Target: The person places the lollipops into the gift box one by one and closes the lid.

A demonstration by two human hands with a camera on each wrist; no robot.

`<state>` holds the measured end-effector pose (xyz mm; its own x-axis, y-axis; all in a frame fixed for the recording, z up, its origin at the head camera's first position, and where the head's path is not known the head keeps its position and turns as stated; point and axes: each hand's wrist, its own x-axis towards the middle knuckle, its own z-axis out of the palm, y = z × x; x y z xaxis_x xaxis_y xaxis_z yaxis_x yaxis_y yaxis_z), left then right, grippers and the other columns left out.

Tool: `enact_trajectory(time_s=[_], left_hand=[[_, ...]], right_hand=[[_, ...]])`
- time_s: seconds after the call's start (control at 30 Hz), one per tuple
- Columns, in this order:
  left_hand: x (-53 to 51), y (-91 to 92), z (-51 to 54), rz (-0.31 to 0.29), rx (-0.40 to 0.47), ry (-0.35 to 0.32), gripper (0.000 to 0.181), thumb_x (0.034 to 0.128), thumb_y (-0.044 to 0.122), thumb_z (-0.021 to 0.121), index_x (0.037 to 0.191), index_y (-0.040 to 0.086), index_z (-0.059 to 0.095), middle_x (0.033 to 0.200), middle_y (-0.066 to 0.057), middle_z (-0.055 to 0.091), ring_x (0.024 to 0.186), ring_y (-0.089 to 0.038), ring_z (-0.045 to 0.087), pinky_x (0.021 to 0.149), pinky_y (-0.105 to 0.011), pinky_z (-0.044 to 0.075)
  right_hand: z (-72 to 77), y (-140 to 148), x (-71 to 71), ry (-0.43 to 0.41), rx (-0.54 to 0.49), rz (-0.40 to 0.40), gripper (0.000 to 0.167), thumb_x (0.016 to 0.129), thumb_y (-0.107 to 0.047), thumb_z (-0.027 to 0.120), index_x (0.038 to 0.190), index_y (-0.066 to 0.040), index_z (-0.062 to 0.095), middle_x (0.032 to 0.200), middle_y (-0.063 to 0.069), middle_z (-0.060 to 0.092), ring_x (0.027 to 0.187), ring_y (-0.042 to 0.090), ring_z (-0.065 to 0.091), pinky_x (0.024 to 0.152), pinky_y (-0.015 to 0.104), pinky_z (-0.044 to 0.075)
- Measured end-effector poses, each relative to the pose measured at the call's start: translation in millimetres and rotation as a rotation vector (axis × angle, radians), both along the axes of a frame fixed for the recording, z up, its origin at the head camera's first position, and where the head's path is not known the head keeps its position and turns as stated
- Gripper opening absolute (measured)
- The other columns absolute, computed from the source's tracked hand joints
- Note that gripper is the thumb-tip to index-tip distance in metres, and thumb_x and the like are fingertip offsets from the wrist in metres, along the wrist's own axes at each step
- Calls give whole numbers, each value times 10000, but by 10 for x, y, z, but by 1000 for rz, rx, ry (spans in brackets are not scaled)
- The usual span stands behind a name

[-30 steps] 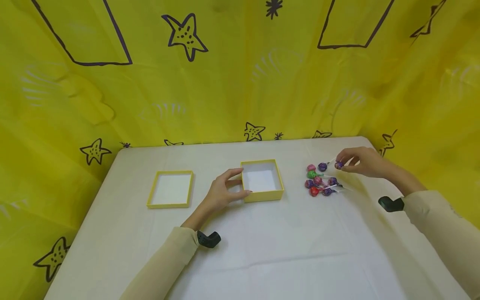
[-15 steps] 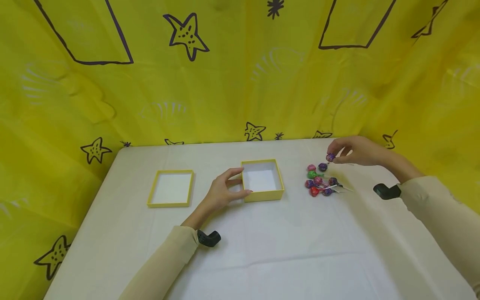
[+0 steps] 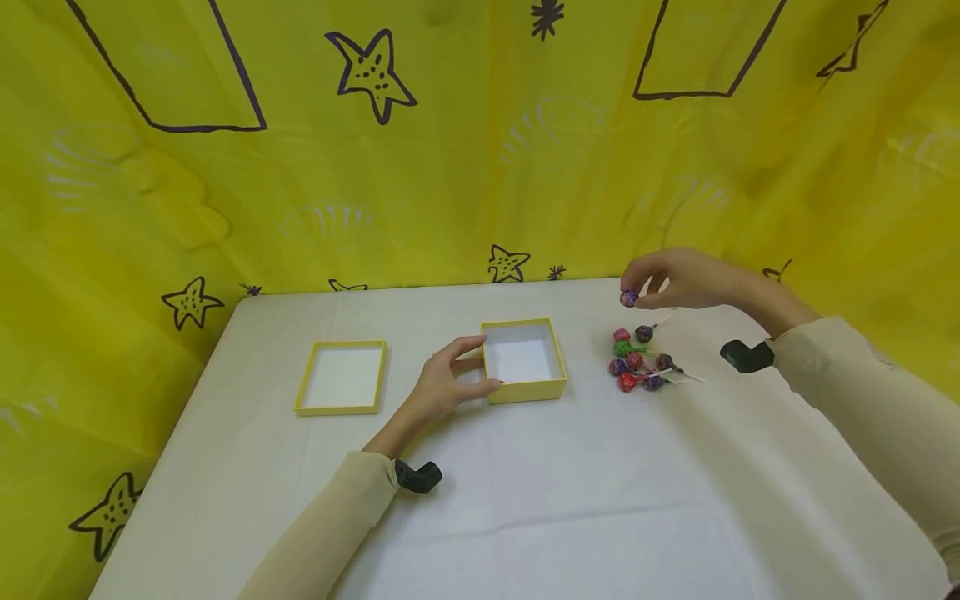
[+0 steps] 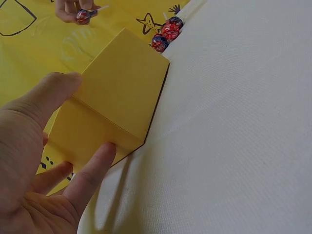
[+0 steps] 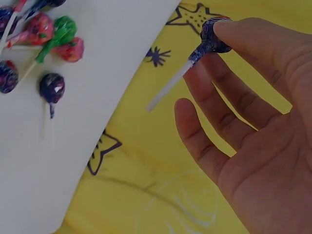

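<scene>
A yellow box with a white inside (image 3: 522,354) stands without its lid on the table; nothing lies in it. My left hand (image 3: 447,382) grips its left side, thumb at the near corner; in the left wrist view the fingers (image 4: 92,178) touch its yellow wall (image 4: 119,87). Above the table's back edge, my right hand (image 3: 686,279) pinches a purple lollipop (image 3: 628,297) by its wrapped head. The right wrist view shows that lollipop's white stick (image 5: 168,92) hanging free. Below the hand lies a group of lollipops (image 3: 635,361), in red, green, pink and purple wrappers.
The box lid (image 3: 345,377), white inside with a yellow rim, lies at the left of the white table (image 3: 525,483). A yellow curtain (image 3: 435,183) with dark starfish drawings hangs behind the table and at both sides.
My right hand has moved left and back, up from beside the group, with the purple lollipop between its fingers. The left hand, box and lid have stayed in place.
</scene>
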<state>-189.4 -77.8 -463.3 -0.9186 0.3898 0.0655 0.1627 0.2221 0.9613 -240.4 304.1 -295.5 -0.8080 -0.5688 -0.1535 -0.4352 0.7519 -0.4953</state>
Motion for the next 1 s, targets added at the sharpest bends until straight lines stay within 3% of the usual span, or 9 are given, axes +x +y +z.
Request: enact_trajectory(time_s=[0.57,1.0], left_hand=[[-4,-4,3,-1,3,4,785,825,128,881,1502,61,489,1559,-83,469,1281,-280,616,1060,-441,507],[6,6,24,13,-22,-21,784,836,194,881,1508,97,489,1555,-50,475,1284,-266,614,1088,-439,485]], right_hand=[[-111,-674,-181,-16,-38,144,199,923,-42,748,1114,-88,715,1043,10,719,944,205,685,813,336,600],[-351,-1182,-236,-54,-97,225,175,916,-50,763,1081,-97,725,1029,-3,733,942,204,682,851,363,599]])
